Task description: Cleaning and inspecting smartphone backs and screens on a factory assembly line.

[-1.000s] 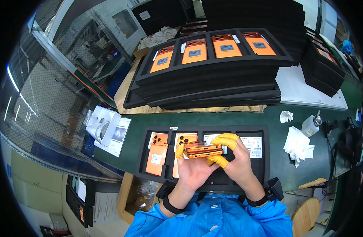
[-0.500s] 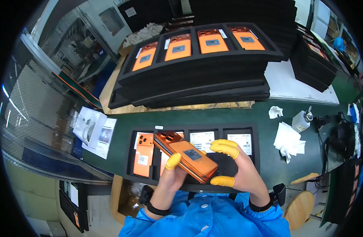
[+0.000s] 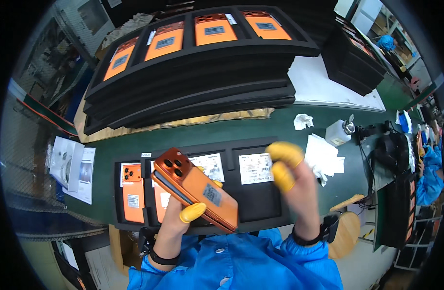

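1. Your left hand (image 3: 175,220) has its fingers (image 3: 193,212), in yellow covers, clamped on two stacked orange rectangular phones (image 3: 198,183), held tilted above the black rectangular foam tray (image 3: 258,205).
2. Your right hand (image 3: 302,188), also yellow-tipped, is blurred over the tray's right end, near a white printed rectangular label (image 3: 256,169); whether its fingers meet, I cannot tell.
3. The tray rests on the dark green counter (image 3: 183,135).
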`<state>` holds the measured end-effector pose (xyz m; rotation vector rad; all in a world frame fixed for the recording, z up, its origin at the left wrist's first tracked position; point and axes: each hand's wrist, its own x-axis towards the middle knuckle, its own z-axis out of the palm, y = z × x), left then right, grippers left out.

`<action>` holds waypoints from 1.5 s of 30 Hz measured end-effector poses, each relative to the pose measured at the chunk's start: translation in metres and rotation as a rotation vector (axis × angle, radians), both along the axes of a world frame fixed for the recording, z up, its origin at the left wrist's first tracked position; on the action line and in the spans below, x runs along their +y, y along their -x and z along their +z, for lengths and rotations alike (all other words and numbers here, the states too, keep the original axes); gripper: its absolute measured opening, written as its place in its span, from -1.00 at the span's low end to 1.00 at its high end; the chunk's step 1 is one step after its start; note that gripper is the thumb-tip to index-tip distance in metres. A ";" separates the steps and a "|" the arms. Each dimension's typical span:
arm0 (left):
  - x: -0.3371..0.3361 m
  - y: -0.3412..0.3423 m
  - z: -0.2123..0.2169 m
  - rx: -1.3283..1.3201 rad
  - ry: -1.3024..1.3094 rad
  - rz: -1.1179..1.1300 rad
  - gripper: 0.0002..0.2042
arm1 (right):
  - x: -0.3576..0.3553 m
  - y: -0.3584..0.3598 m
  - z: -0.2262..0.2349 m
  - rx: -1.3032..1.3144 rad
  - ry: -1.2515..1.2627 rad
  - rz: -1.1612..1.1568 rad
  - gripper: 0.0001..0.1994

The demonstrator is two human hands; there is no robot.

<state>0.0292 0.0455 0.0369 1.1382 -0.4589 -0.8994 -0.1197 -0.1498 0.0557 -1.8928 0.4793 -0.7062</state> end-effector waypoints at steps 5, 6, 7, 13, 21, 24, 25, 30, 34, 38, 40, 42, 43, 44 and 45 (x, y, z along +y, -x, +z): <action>-0.010 -0.011 0.008 -0.489 -0.104 -0.021 -0.51 | 0.024 -0.012 0.019 0.144 -0.003 0.322 -0.26; -0.016 -0.007 0.012 -0.410 -0.065 -0.006 -0.56 | 0.040 -0.019 0.012 0.177 0.010 0.373 -0.23; -0.016 -0.009 0.013 -0.449 -0.094 -0.094 -0.51 | 0.048 -0.023 0.005 0.208 0.026 0.431 -0.20; -0.015 -0.026 0.015 -0.323 -0.150 -0.195 -0.22 | 0.038 -0.010 -0.039 0.008 -0.638 0.410 -0.36; -0.037 -0.078 0.010 0.081 -0.337 -0.334 -0.50 | 0.026 -0.010 -0.077 -0.186 -0.730 -0.163 -0.48; -0.054 -0.078 0.007 0.017 -0.459 -0.427 -0.60 | 0.032 -0.018 -0.070 0.213 0.014 -0.365 -0.49; -0.055 -0.080 0.005 0.015 -0.460 -0.429 -0.60 | 0.033 -0.016 -0.068 0.211 0.012 -0.367 -0.49; -0.055 -0.089 0.006 -0.346 -0.637 -0.390 -0.51 | 0.031 0.001 -0.057 0.348 0.674 -0.423 -0.59; -0.055 -0.084 0.000 -0.868 -0.904 -0.277 -0.46 | 0.015 0.014 -0.061 0.472 0.526 -0.445 -0.56; -0.055 -0.072 0.000 -1.315 -0.923 -0.207 -0.53 | 0.017 0.019 -0.077 0.489 0.479 -0.376 -0.58; -0.052 -0.067 0.007 -1.462 -0.935 -0.110 -0.55 | 0.014 0.012 -0.078 0.402 0.476 -0.404 -0.60; -0.039 -0.063 0.024 -1.429 -0.917 0.121 -0.57 | 0.006 0.013 -0.082 0.330 0.431 -0.456 -0.65; -0.030 -0.061 0.035 -1.444 -0.862 0.257 -0.59 | -0.001 0.017 -0.085 0.303 0.423 -0.473 -0.66; -0.016 -0.059 0.050 -1.367 -0.811 0.347 -0.61 | -0.011 0.022 -0.091 0.276 0.373 -0.488 -0.67; 0.000 -0.060 0.058 -1.289 -0.761 0.435 -0.62 | -0.021 0.028 -0.094 0.273 0.366 -0.482 -0.67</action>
